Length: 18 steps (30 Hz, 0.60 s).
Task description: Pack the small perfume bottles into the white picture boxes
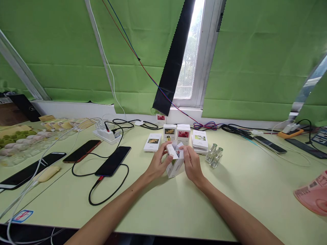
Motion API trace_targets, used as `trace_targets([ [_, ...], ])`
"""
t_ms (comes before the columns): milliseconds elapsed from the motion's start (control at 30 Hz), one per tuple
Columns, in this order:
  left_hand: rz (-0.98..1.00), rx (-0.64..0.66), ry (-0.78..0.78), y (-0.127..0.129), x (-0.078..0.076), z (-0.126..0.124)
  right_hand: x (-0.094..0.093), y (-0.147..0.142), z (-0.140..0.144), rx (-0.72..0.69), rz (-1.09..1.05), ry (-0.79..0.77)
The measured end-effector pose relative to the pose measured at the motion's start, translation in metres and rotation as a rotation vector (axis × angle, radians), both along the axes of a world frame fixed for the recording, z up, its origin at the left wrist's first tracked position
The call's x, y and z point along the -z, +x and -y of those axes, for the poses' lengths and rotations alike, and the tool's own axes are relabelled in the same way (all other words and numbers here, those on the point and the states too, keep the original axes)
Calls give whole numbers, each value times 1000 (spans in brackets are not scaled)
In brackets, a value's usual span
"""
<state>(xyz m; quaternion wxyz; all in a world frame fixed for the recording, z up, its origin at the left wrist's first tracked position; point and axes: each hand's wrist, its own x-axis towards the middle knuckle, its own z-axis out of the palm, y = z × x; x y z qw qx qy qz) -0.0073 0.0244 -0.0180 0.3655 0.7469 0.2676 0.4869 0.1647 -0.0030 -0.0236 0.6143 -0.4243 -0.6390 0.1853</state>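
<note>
Both hands, left hand (158,163) and right hand (192,164), clamp a small white box (174,162) with open flaps, tilted just above the worktop (230,190). Its contents could slip out. Two glass bottles (214,155) stand near the right hand; a careless elbow might topple them.

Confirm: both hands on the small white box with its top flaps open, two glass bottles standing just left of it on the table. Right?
Not quite. The two glass bottles stand just to the right of the small white box, not left of it, as the head view shows. The rest holds: the left hand and right hand both grip the box, whose top flaps are open, on the table.
</note>
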Motion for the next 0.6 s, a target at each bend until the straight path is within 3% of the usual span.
trace_targets([
  [233, 3, 2, -26, 0, -4, 5, 1, 0, 2, -34, 34, 48],
  [467, -25, -89, -22, -3, -6, 5, -2, 0, 7, -61, 104, 165],
  [600, 38, -94, -132, -2, -8, 4, -1, -1, 8, -92, 151, 200],
])
